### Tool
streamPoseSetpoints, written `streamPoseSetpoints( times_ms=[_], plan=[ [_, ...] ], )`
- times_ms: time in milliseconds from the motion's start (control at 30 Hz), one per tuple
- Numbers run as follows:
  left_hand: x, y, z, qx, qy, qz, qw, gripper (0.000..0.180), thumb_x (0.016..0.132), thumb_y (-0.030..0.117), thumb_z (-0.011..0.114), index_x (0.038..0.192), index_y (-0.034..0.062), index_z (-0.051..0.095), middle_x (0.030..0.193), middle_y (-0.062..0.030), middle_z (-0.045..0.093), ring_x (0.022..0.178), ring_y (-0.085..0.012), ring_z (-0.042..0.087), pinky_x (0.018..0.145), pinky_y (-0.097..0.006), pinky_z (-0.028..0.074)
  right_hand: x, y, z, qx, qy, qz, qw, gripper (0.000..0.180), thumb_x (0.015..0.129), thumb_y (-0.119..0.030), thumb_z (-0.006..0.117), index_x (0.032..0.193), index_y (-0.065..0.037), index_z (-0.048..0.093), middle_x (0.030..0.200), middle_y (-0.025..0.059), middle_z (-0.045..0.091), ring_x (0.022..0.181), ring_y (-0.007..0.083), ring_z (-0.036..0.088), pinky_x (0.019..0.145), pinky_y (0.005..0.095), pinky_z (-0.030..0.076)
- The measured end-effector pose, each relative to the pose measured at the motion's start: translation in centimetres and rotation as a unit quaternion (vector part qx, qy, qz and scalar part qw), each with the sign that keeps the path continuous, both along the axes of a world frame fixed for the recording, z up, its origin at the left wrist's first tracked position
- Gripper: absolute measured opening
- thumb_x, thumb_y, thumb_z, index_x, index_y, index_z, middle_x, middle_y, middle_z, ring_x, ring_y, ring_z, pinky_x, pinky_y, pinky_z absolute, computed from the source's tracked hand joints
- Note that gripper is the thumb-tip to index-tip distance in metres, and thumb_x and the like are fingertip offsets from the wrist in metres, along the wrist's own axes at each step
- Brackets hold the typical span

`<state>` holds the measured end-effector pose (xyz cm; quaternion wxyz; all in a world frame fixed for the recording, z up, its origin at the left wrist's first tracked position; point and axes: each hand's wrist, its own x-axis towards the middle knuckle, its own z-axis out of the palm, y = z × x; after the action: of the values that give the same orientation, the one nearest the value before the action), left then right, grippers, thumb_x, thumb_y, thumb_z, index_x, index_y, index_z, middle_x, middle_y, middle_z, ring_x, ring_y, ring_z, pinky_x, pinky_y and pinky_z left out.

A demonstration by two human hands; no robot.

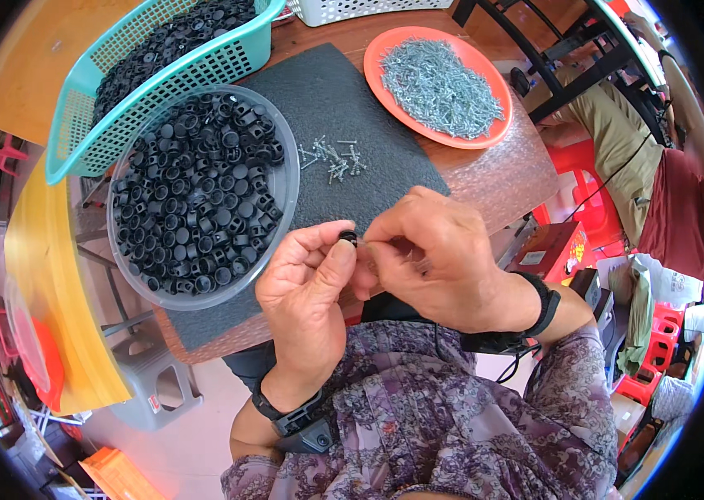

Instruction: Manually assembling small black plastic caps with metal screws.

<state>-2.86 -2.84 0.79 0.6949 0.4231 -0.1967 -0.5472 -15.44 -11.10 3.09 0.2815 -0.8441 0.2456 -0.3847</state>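
Between thumb and forefinger, my left hand (306, 287) pinches a small round black plastic part (348, 238) above the near part of the dark mat (285, 87). Close against it on the right is my right hand (448, 258), its fingers curled and thumb and forefinger together at the part. Thin pale glints show within the curled right fingers, but what they hold is too small to make out. Beyond both hands, several loose screws (337, 158) lie scattered on the mat. A clear round tub (293, 162) full of similar black parts (202, 192) stands left of my hands.
An orange plate (374, 73) heaped with silver screws (444, 87) sits at the far right of the table. Behind the tub is a teal basket (231, 60) of black pieces. Another person's legs (619, 133) show at right, near red stools (589, 196). A grey stool (152, 379) stands lower left.
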Motion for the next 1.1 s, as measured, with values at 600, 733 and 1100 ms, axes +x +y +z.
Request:
streamPoseSetpoints(
  times_ms=[600, 733, 1100],
  plan=[
    [0.7, -0.1, -0.6, -0.013, 0.035, -0.048, 0.998, 0.024, 0.089, 0.012, 0.061, 0.106, -0.0052, 0.058, 0.081, -0.0080, 0.062, 0.068, -0.0122, 0.059, 0.061, -0.024, 0.047, -0.7, -0.4, 0.9, 0.216, 0.069, 0.043, 0.973, 0.008, 0.076, 0.002, 0.064, 0.079, 0.002, 0.056, 0.068, 0.0080, 0.060, 0.061, 0.0124, 0.062, 0.050, 0.0250, 0.048],
    [0.9, 0.0, -1.3, -0.025, 0.027, -0.057, 0.998, 0.026, 0.089, 0.012, 0.062, 0.108, -0.0052, 0.059, 0.082, -0.0073, 0.062, 0.068, -0.0112, 0.058, 0.061, -0.023, 0.046, -0.8, -0.7, 1.2, 0.203, 0.080, 0.053, 0.975, 0.008, 0.076, 0.002, 0.064, 0.079, 0.002, 0.056, 0.070, 0.0085, 0.061, 0.062, 0.0122, 0.062, 0.051, 0.0252, 0.049],
    [0.5, 0.3, -1.0, -0.038, -0.094, -0.012, 0.995, 0.025, 0.086, 0.009, 0.066, 0.106, -0.0041, 0.060, 0.083, -0.0053, 0.062, 0.070, -0.0090, 0.059, 0.065, -0.019, 0.047, -0.7, -1.0, 1.5, 0.173, 0.127, 0.053, 0.975, 0.009, 0.075, 0.001, 0.064, 0.080, 0.002, 0.056, 0.069, 0.0091, 0.060, 0.062, 0.0142, 0.063, 0.051, 0.0258, 0.048]
  ],
)
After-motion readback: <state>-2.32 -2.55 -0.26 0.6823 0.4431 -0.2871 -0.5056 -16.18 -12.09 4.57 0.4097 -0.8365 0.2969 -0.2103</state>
